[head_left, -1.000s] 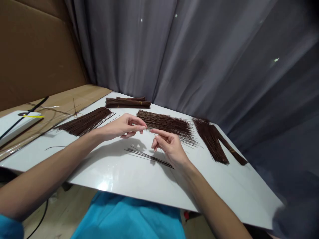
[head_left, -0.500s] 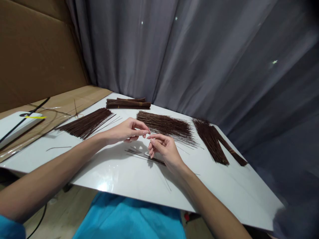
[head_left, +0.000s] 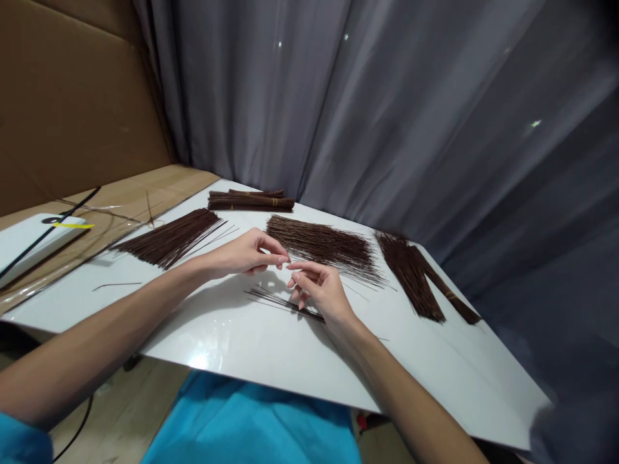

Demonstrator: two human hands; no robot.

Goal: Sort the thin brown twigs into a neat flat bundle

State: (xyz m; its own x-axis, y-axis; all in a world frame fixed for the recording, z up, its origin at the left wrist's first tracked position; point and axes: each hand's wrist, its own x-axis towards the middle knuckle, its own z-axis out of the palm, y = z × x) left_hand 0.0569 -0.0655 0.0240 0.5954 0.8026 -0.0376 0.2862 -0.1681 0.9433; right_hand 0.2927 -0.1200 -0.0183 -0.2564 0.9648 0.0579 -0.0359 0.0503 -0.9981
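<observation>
Loose brown stick pile (head_left: 324, 248) just beyond grip (head_left: 289, 263). Fanned pile (head_left: 169, 237) to left of grip. Tied bundles (head_left: 250, 201) well beyond, at far edge of white table (head_left: 232, 341). Third pile (head_left: 411, 270) to right. Bent single stick (head_left: 116, 285) far left, near side. Grey curtain (head_left: 387, 116) behind; cardboard (head_left: 72, 109) far left.

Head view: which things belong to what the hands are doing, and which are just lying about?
In hand: left hand and right hand, fingertips pinched together; small stick pile beneath them; middle stick heap just beyond.
Lying about: tied bundles, left stick heap, right stick heap, bent stick, white device.
</observation>
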